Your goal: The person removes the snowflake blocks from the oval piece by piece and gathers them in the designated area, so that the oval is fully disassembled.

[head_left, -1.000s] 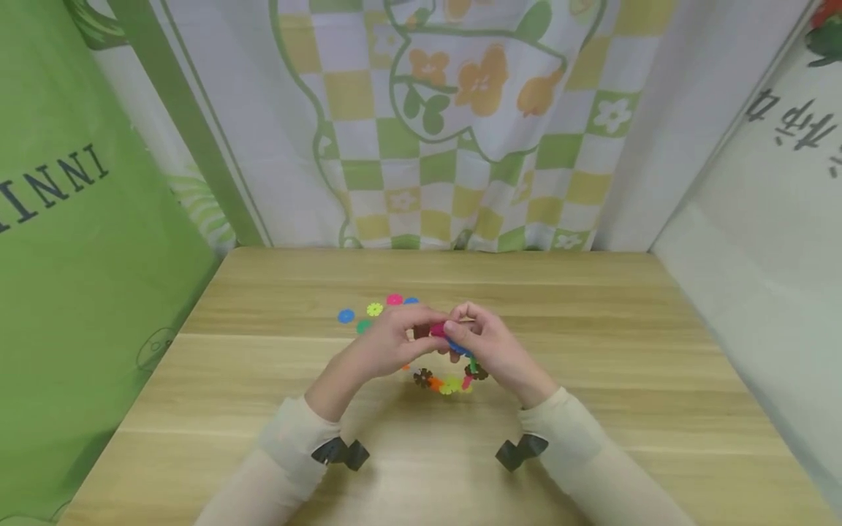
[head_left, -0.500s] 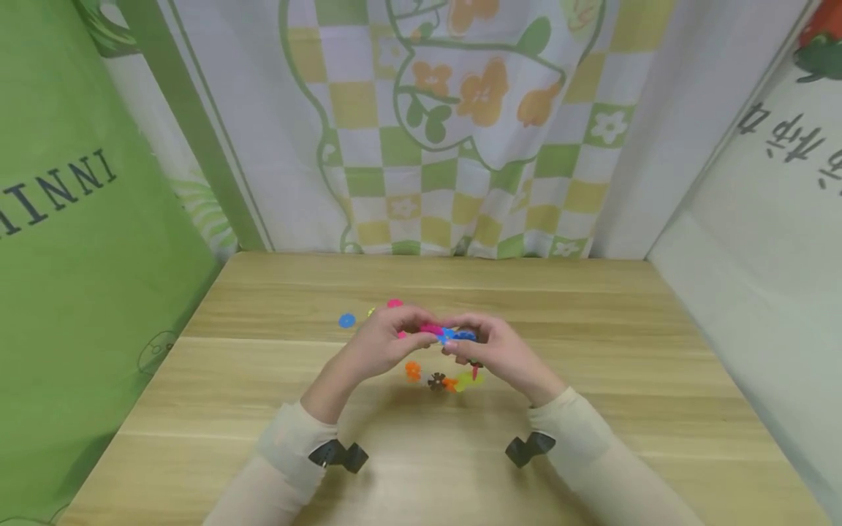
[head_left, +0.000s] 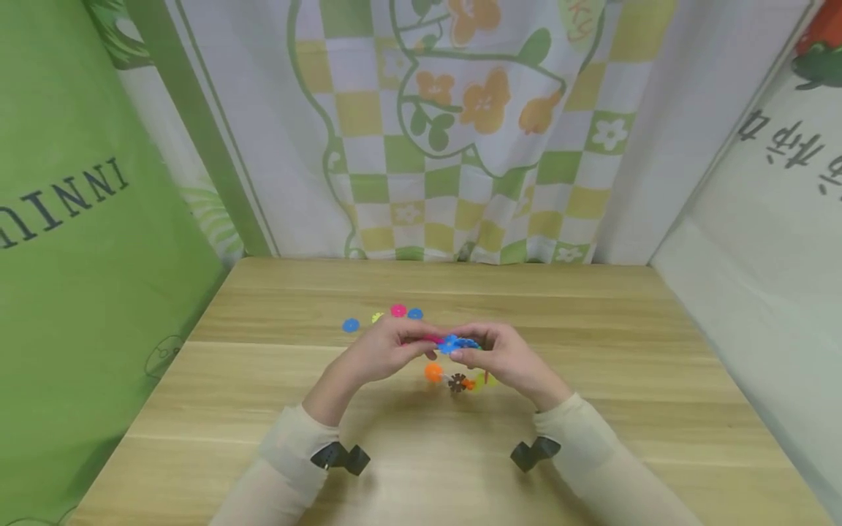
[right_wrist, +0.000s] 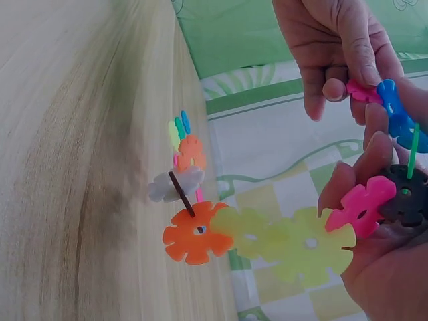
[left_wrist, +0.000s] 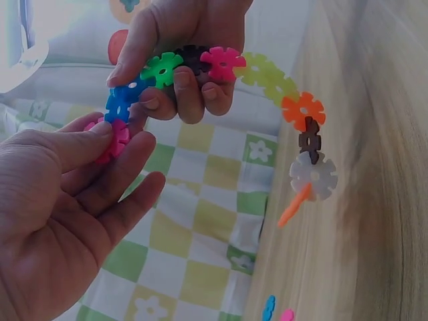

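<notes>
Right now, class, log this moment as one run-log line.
left hand: pinches pink disc | right hand: grips snowflake-disc chain | chain: held above table | loose discs: on table

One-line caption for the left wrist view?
Left hand pinches a pink disc onto a snowflake-disc chain held by the right hand.

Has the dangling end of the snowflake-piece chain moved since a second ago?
Yes. The chain's hanging end has swung toward the person's right: judged against the loose pieces lying on the table, it hung further left before.
</notes>
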Available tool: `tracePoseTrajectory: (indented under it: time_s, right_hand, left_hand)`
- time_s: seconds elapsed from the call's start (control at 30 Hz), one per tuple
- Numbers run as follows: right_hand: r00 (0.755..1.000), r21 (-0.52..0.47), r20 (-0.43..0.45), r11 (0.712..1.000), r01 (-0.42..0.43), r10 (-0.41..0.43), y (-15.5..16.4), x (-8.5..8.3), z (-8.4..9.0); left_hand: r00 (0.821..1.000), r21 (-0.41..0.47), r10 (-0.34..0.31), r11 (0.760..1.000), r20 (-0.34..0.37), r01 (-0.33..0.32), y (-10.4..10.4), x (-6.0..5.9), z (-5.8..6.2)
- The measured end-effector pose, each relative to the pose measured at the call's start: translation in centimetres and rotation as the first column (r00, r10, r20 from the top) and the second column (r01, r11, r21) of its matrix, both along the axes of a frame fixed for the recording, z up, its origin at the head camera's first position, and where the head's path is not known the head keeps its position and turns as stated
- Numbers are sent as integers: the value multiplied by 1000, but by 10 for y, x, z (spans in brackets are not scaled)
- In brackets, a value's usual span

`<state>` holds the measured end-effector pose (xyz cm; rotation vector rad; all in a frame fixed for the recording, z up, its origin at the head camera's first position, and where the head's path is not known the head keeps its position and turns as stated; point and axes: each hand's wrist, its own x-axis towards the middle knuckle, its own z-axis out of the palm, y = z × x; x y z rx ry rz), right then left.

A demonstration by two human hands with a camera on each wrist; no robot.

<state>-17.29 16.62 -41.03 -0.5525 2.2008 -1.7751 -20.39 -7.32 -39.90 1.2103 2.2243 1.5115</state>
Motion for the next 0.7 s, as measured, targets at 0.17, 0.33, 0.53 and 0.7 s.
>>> tracePoseTrajectory:
  time_s: [0.17,0.33,0.53,0.7]
  right_hand:
    - [1000,3,-11,1000,8,-8,-1,2,1]
    - [1000,-12,-6,1000,-9,9,-4,2,-1]
    - [1000,-6,-5,1000,27,-27,0,3,-1]
    - [999,6,3,999,37,-37,3,3,-2]
  left_hand:
    - [998,-7,7,1000,-70,-7,-1,0,-2]
    - [994,10,20,1000,-107,-19,-6,2,-6]
    - [996,12,14,1000,-93,-13,-3,1,-7]
    - [991,36,46,998,-129,-42,0,-2,-9]
